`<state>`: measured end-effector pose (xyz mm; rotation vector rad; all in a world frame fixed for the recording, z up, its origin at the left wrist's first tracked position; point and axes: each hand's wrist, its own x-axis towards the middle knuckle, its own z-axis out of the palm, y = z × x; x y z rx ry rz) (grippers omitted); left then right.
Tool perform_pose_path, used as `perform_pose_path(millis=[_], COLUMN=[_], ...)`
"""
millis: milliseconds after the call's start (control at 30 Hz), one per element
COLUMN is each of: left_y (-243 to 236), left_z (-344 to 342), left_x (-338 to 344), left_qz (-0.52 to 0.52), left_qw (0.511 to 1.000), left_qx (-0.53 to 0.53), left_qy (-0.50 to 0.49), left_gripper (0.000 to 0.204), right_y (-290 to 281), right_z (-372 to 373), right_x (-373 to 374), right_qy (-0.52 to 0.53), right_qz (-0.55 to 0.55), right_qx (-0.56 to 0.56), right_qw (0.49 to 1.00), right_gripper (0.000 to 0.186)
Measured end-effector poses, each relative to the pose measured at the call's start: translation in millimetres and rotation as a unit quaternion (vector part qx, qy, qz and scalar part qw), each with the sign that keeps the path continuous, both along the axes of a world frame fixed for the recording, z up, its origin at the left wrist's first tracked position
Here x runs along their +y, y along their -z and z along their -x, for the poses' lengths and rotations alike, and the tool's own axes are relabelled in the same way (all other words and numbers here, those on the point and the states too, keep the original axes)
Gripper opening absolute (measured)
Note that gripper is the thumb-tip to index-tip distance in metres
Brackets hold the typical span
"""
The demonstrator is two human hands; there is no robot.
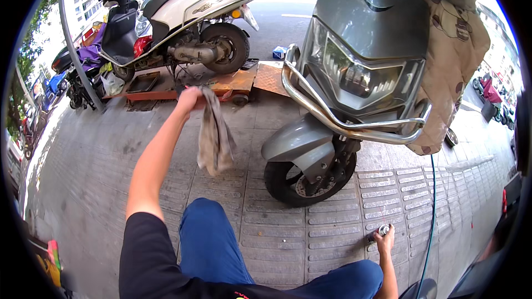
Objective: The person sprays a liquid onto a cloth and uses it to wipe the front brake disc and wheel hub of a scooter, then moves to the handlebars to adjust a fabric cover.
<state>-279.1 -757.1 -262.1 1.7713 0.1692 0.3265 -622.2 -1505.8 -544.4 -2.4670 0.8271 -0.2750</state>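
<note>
My left arm stretches forward, and my left hand [191, 99] is closed on a grimy grey-brown rag [215, 138] that hangs above the paving. Low on the right, my right hand [386, 238] is wrapped round a small dark spray can [371, 237] with a silver top; a thin reddish straw seems to rise from it. In front of me stands a grey scooter [371, 16] with a chrome front bar [338, 124]. Its front wheel [310, 182] rests on the paving between my two hands, touched by neither.
A white scooter [188, 8] stands on an orange lift platform [221, 86] with a ramp [271, 77]. A metal pole [72, 39] rises at left. A patterned beige cover [449, 61] drapes the grey scooter's side. A teal hose [432, 216] runs along the ground at right.
</note>
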Motion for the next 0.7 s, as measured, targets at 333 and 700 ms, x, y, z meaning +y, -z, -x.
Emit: perform_pose_path(millis=[333, 700], left_y=[33.9, 19.3], left_z=[-28.8, 388.4], left_x=[-29.4, 62.5], left_qz=[-0.484, -0.37], left_qw=[0.839, 0.76], left_qx=[-0.034, 0.401], left_qy=[0.247, 0.354], left_gripper=[0.026, 0.031], right_y=[-76.5, -317.8], right_z=[-0.5, 2.1], right_x=[53.2, 260.3], right_qy=[-0.064, -0.284], right_qz=[-0.025, -0.115], right_qx=[0.159, 0.203], right_qw=[0.985, 0.93], right_gripper=[0.066, 0.071])
